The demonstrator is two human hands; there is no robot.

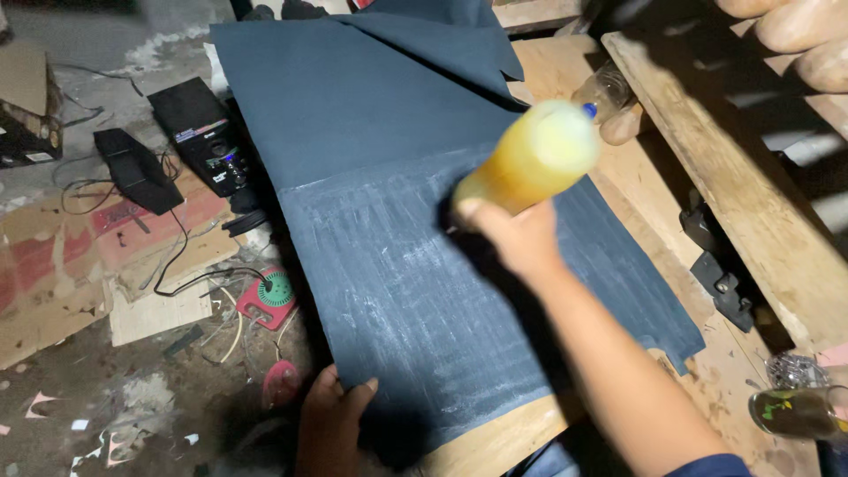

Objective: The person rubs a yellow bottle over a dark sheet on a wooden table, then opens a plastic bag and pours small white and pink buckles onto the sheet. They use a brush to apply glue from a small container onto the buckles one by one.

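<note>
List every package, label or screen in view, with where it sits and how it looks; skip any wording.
Cardboard box: far left edge, brown, dark printed side.
Black device: floor left of the dark blue sheet, boxy, small coloured label and blue-lit display.
Flattened carton: floor lower left, tan with red print.
Squeeze bottle: in the right hand, yellow-orange, blue tip, no label visible.

Your right hand (517,231) is raised above the work at the end of a bare forearm that runs up from the lower right, its fingers curled shut in a grip with the thumb tip showing on the left. Your left hand (331,415) sits low at the near edge, palm down, fingers bent forward and pressing flat.
</note>
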